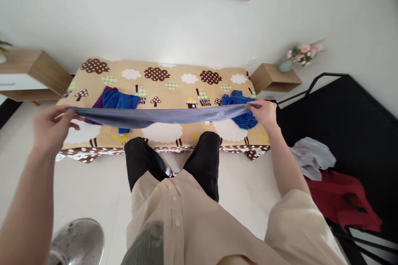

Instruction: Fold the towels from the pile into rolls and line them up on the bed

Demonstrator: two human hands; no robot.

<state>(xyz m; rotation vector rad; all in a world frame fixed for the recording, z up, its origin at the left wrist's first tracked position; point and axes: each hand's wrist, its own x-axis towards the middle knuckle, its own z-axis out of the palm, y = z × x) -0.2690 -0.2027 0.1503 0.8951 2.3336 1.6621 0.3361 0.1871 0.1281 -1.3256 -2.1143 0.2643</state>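
Note:
A long grey-blue cloth (174, 116) is stretched level between my two hands, above a bed with a patterned beige cover (174, 76). My left hand (56, 126) pinches its left end, and my right hand (263, 112) pinches the right end. Behind the cloth on the left lie a folded blue cloth (120, 100) and a purple cloth (98, 103). Near my right hand is a crumpled blue cloth (245, 120) on the bed.
Wooden nightstands stand at left (46, 66) and right (264, 76), the right one with a flower vase (285, 65). A black surface at right holds a plastic bag (312, 155) and red fabric (342, 198). A round shiny object (79, 240) is at lower left.

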